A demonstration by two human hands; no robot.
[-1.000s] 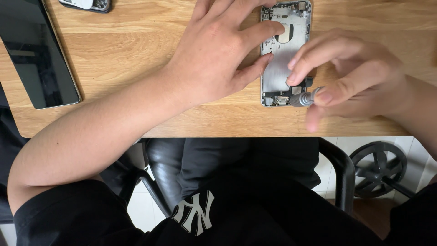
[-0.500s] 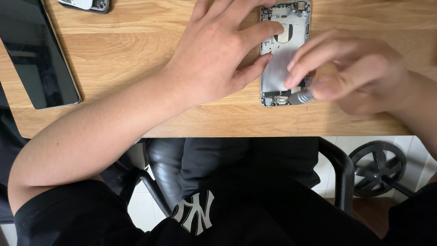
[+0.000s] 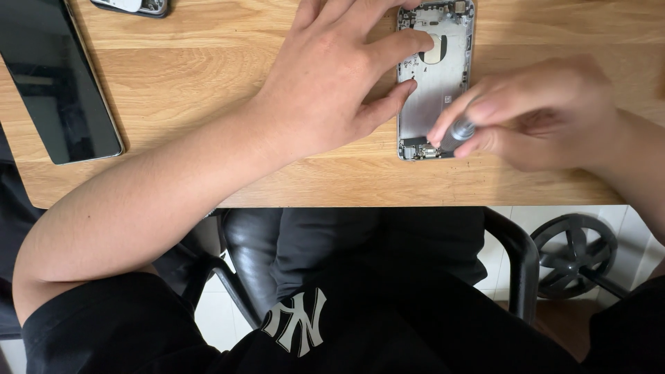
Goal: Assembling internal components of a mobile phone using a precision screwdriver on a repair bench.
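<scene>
An opened phone shell (image 3: pixel 436 83), silver-grey with its insides showing, lies flat on the wooden table (image 3: pixel 208 76) near the front edge, its long side running away from the person. The left hand (image 3: pixel 332 76) rests spread on the table just beside the shell's left edge, palm down; two of its fingers (image 3: pixel 402 43) reach over onto the shell and press on its bare metal face, near a round dark cut-out in the upper half. This hand grips nothing, it only lies flat and bears down. The right hand (image 3: pixel 540 114) comes in from the right and is a little blurred. Its thumb and fingertips are pinched narrowly around a small screwdriver (image 3: pixel 458 131) with a grey metal handle, held tilted, with its tip down at the bottom end of the shell, where small parts and a connector sit. The exact spot the tip touches cannot be told, since the fingers cover it. At the left of the table, well apart from the hands, lies a dark tablet (image 3: pixel 59 79) with its glass face up, and at the top edge another phone (image 3: pixel 131 5) shows only in part. Below the table edge are the person's black shirt, dark trousers, a black chair arm (image 3: pixel 516 253) and a chair wheel (image 3: pixel 573 253) on the floor.
</scene>
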